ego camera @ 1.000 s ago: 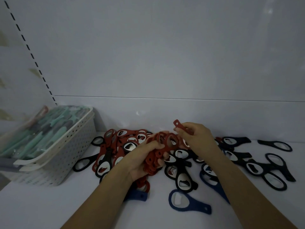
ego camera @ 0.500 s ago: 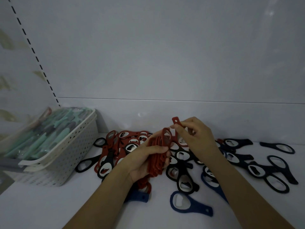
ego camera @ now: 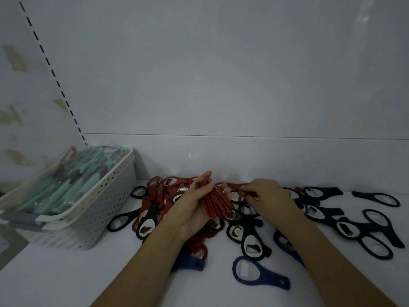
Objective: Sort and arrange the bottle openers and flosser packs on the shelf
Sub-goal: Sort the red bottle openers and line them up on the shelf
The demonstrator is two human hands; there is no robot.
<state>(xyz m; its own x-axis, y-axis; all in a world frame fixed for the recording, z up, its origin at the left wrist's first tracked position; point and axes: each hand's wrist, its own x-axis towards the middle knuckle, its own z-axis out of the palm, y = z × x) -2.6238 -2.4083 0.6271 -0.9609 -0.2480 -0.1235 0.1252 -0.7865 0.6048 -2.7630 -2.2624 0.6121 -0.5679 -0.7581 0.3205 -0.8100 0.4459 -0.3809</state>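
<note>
We see the left hand (ego camera: pixel 194 204) gripping a stack of red bottle openers (ego camera: pixel 215 204), the fingers curled round it, above the white shelf (ego camera: pixel 66 273). The right hand (ego camera: pixel 264 199) pinches one more red opener (ego camera: pixel 232 186) just beside the stack. Below lie loose black openers (ego camera: pixel 250 238) and a blue opener (ego camera: pixel 259 273). At the left stands a white perforated basket (ego camera: pixel 99 209) with the flosser packs (ego camera: pixel 73 180) inside.
</note>
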